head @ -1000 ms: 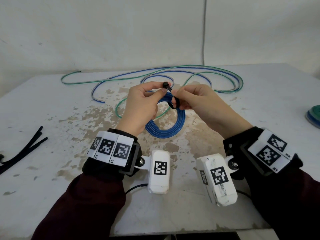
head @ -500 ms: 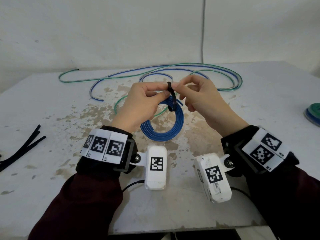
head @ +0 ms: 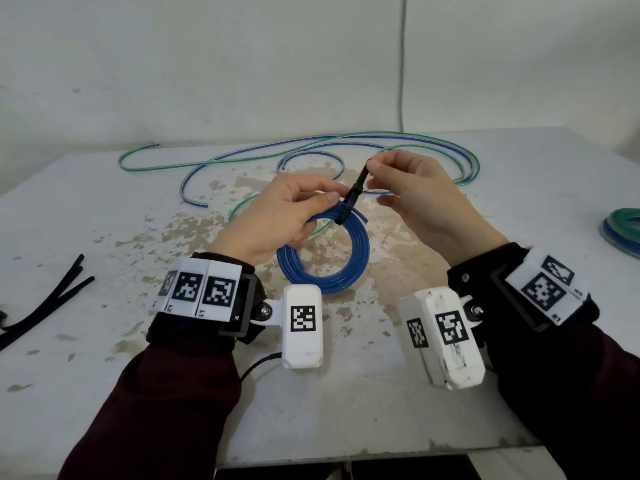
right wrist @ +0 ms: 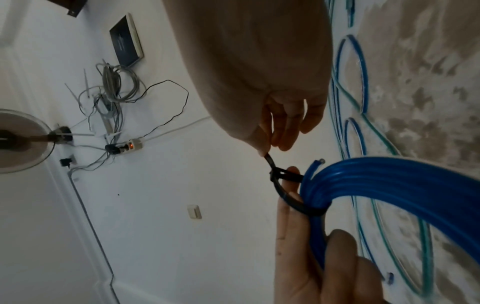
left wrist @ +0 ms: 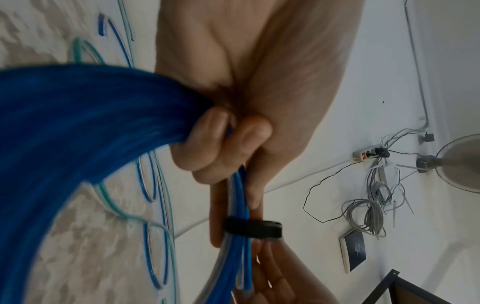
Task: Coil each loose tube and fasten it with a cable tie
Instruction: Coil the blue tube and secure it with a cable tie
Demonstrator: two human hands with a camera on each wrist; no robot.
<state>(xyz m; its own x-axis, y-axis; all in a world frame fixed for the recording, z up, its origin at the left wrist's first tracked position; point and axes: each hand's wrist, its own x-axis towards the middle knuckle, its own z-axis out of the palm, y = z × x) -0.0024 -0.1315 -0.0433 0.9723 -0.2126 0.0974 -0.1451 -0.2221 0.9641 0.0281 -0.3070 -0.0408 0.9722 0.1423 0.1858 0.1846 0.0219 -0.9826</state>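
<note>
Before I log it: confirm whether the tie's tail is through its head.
Yes: the cable tie forms a closed loop around the blue coil.

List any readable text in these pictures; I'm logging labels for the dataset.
No text reads clearly.
On the left wristband: tiny characters under the square code markers, too small to read.
On the right wristband: likewise too small.
On the wall panel: faint print, blurred.

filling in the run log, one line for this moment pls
left hand grips blue coil | right hand pinches cable tie tail | tie looped, not snug
</note>
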